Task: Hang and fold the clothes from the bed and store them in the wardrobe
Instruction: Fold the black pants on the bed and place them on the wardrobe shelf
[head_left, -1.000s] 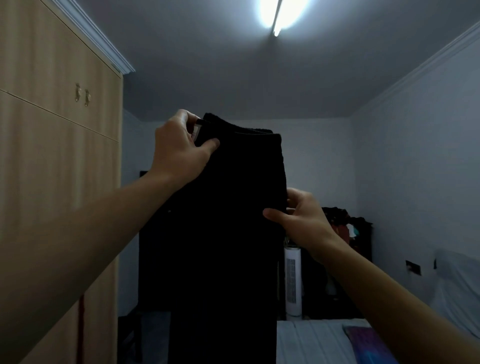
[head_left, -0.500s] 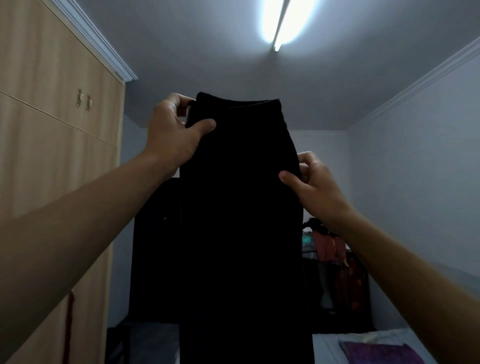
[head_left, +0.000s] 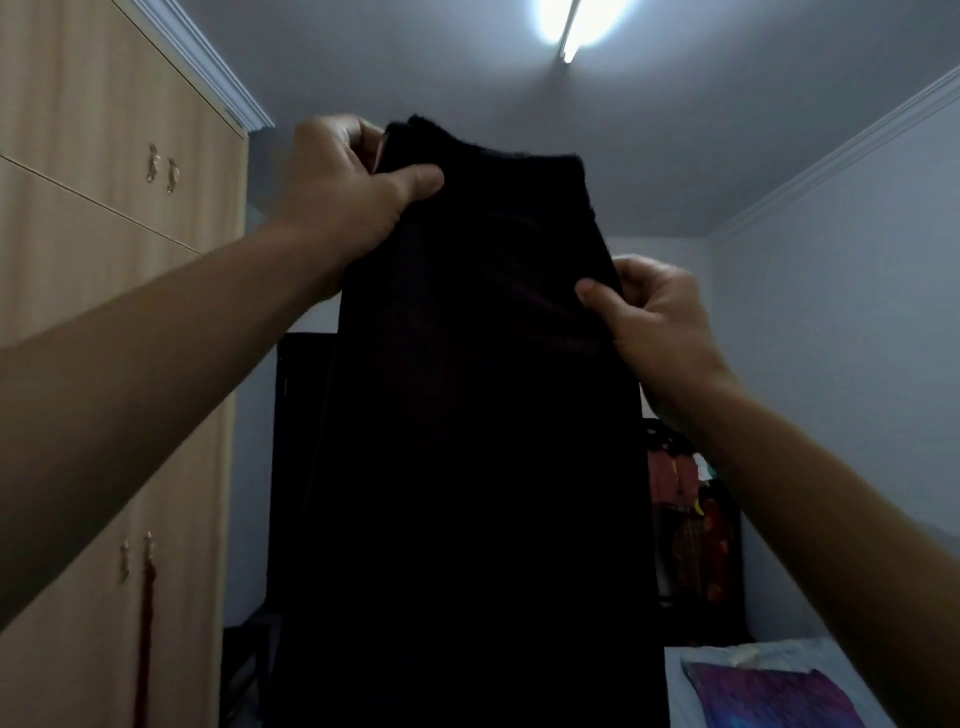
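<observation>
A black garment hangs in front of me, held up high with its waistband at the top and its lower part running off the bottom of the frame. My left hand pinches the top left corner of the waistband between thumb and fingers. Lower down on the right edge, my right hand grips the fabric with curled fingers. The wooden wardrobe stands at my left, its doors closed. A corner of the bed shows at the bottom right.
A purple cloth lies on the bed. Behind the garment stands a dark rack with several reddish clothes against the far wall. A red strap hangs on the wardrobe door. A ceiling lamp shines above.
My right hand has slid down the garment's right edge. The waistband now tilts, its left corner higher than before. The view has shifted slightly.
</observation>
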